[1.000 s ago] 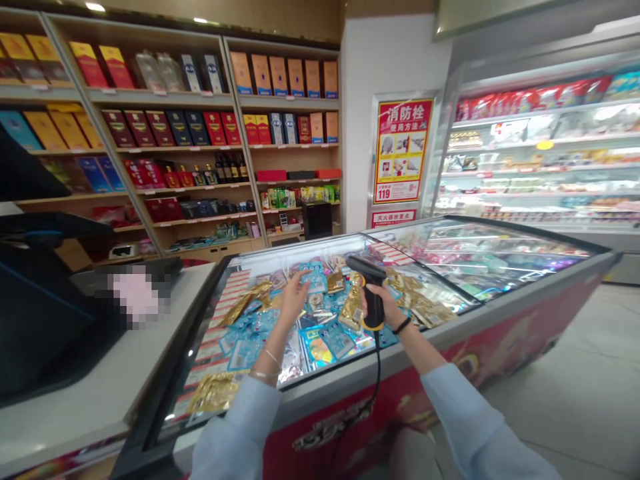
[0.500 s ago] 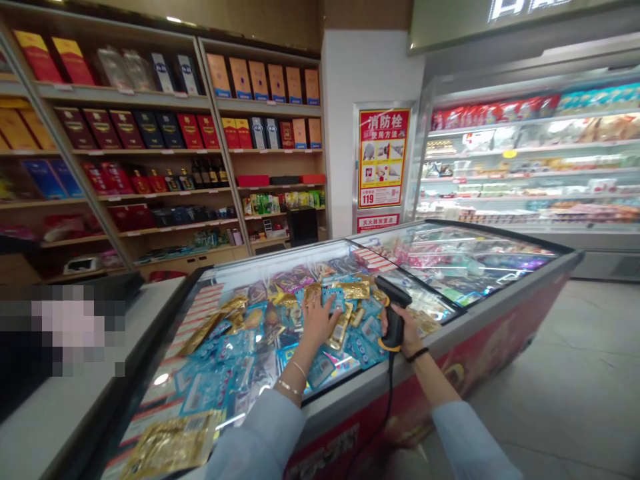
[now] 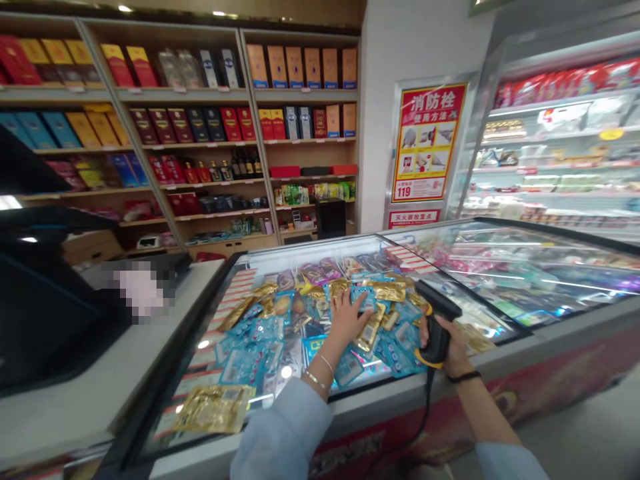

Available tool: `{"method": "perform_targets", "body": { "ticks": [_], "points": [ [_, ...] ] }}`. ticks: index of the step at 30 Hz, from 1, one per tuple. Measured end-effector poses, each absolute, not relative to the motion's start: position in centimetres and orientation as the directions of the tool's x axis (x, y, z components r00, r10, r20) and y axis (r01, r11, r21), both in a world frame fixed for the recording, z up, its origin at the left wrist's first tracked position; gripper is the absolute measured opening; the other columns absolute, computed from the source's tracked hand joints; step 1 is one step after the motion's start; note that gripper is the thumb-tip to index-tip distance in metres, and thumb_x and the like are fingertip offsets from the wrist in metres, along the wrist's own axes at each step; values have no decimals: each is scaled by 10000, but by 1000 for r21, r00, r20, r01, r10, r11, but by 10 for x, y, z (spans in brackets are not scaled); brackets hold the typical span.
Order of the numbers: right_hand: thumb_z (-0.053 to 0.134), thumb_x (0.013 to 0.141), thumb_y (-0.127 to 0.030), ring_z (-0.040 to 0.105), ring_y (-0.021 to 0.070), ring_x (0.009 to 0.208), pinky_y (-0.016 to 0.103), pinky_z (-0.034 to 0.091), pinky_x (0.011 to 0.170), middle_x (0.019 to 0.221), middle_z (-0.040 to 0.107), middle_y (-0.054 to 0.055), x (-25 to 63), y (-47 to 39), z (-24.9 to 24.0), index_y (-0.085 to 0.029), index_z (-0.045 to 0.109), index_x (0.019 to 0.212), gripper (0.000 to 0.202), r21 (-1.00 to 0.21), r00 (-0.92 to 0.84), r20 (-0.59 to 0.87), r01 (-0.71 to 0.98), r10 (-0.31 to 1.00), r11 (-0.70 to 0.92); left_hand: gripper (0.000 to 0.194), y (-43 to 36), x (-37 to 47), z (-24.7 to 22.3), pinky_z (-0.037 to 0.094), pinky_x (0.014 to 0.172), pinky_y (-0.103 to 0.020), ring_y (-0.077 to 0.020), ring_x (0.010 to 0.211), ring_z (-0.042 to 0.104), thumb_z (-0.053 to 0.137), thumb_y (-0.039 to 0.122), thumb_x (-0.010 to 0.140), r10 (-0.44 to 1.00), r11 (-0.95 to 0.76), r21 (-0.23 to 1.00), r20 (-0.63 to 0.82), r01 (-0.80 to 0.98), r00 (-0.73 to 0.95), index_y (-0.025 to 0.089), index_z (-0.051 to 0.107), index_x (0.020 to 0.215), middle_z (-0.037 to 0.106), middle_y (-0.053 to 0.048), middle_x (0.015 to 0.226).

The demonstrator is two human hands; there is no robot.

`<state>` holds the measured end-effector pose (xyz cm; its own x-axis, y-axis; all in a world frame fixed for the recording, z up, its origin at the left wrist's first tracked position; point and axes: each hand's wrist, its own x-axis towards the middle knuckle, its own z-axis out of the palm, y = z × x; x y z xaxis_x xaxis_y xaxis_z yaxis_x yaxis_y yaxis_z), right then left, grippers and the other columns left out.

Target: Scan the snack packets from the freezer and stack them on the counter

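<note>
My right hand [image 3: 456, 350] grips a black and yellow barcode scanner [image 3: 436, 327], its head tilted toward the packets and its cord hanging down over the freezer's front. With fingers spread, my left hand [image 3: 346, 320] lies on the pile, touching a small blue packet [image 3: 364, 298] and gold packets around it. Below that hand, a gold packet [image 3: 371, 328] shows a white barcode label. More blue packets [image 3: 250, 350] spread to the left over the glass lid. Apart from the pile, a larger gold packet [image 3: 215, 408] lies flat at the near left corner.
The glass-topped chest freezer [image 3: 505, 263] stretches away to the right. A pale counter [image 3: 65, 407] with a black machine [image 3: 45, 300] stands at left. Behind are shelves of boxed bottles [image 3: 200, 125], a red fire-hydrant sign [image 3: 429, 143] and a lit open chiller [image 3: 565, 147].
My view has swung left, bringing more of the counter and its black machine into sight. Both hands keep nearly the same places over the packets, and the scanner stays in my right hand.
</note>
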<state>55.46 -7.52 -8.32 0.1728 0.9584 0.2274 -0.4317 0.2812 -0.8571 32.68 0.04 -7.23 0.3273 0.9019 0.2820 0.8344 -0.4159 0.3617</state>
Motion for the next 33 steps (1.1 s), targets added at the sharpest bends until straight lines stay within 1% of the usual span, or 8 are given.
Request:
{"method": "perform_targets", "body": {
  "ticks": [6,11,15,18,23,27,30,33],
  "points": [
    [726,714,-497,480,177,393,311,398,383,505,522,14,554,-80,-76,-244,641,850,299,-873,185,199,-413,962,260,777,5,328,-62,197,1208,-606,-412,1519,234,420,678,928,908,-392,561,364,729,209,239,344,1564,222,-205,1662],
    [687,741,-480,471,189,401,340,367,396,507,502,32,530,-87,-44,-259,641,857,253,-859,166,266,-405,950,311,848,16,280,-8,192,1212,-578,-390,1546,177,462,664,923,909,-314,712,417,628,-19,174,238,1577,231,-255,1646],
    [638,767,-494,465,180,390,327,376,403,499,500,2,483,-83,-13,-254,613,894,273,-825,99,380,-414,920,385,822,17,182,36,209,1225,-512,-354,1543,212,529,597,925,811,-350,666,567,659,-142,138,260,1552,268,-245,1633],
    [658,753,-493,468,158,372,287,377,385,493,512,-30,435,-72,-1,-252,590,892,287,-806,2,416,-463,910,369,808,9,101,41,231,1219,-511,-353,1522,266,567,545,917,734,-282,636,625,719,-266,118,278,1539,328,-247,1601],
    [693,780,-469,508,147,372,265,423,366,515,570,-39,363,-46,-11,-227,598,918,295,-804,-150,421,-517,895,292,731,0,17,-4,319,1174,-508,-356,1439,414,580,406,911,705,-89,598,603,797,-374,80,310,1507,446,-272,1514],
    [729,780,-478,529,138,363,250,440,356,517,597,-29,329,-23,-33,-220,585,801,296,-836,-239,367,-508,899,206,609,5,3,-48,416,1088,-499,-354,1334,524,557,317,912,734,76,555,531,829,-423,65,393,1441,530,-280,1415],
    [756,760,-506,540,137,351,248,445,347,515,606,-27,312,-10,-49,-217,574,760,341,-841,-260,326,-518,909,153,492,9,5,-68,448,1039,-461,-326,1260,570,565,280,899,775,125,485,497,866,-391,115,495,1357,586,-230,1340],
    [774,743,-515,554,148,356,255,454,344,510,614,-23,301,-3,-60,-223,574,755,354,-826,-203,310,-541,929,158,477,11,11,-74,451,1013,-413,-302,1205,594,613,305,874,836,114,422,448,899,-316,173,544,1327,607,-179,1315]
  ]
}}
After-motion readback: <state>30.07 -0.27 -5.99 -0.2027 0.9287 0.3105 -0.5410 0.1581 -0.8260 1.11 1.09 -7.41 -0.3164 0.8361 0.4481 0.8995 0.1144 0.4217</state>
